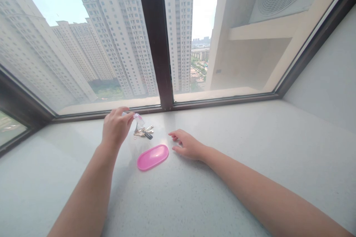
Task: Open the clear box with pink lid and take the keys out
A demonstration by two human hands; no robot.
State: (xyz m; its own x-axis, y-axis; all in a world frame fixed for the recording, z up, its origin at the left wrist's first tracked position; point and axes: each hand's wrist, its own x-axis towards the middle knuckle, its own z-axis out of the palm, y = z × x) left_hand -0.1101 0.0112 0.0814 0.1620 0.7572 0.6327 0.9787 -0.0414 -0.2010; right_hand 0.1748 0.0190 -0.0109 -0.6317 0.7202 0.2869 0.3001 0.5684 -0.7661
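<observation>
My left hand is closed on a small translucent piece with pink on it; its exact kind is too unclear to tell. Just below that piece, a bunch of keys lies on the white sill, with a dark fob or key head among them. Nearer to me a pink oval tray or lid rests flat and bare. My right hand hovers at or rests on the sill right of the tray, fingers apart and holding nothing.
The white speckled sill runs up to a dark window frame. Glass panes stand close behind my left hand, and a white wall bounds the right side. Tall buildings show outside.
</observation>
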